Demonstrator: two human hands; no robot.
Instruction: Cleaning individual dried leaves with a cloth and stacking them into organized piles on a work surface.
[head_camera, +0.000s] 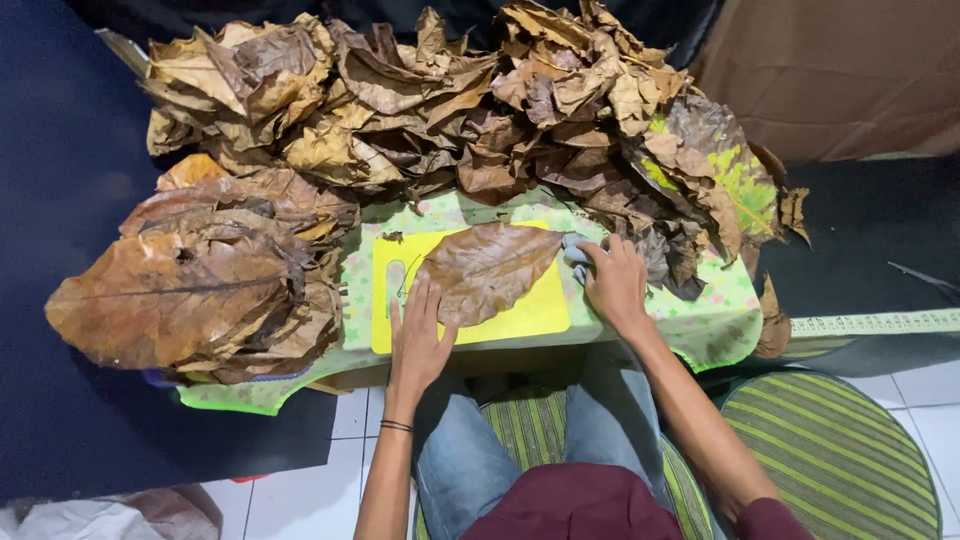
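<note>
From the head view, 1 large brown dried leaf (487, 270) lies flat on a yellow cutting board (530, 312) on the worktop (715, 318); the left hand (418, 340) presses its lower edge with fingers spread. The right hand (612, 280) is curled around what may be a grey cloth (575, 250) at the leaf's right tip. Judging by the heap of crumpled leaves (450, 110) behind and the flatter stack (195, 285) at left, much is left.

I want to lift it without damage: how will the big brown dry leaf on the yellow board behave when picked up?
The dry leaf looks crinkled and thin, so probably light and brittle; its edges may crack. It lies flat under the left hand, so it likely slides easily on the smooth yellow cutting board.
</note>
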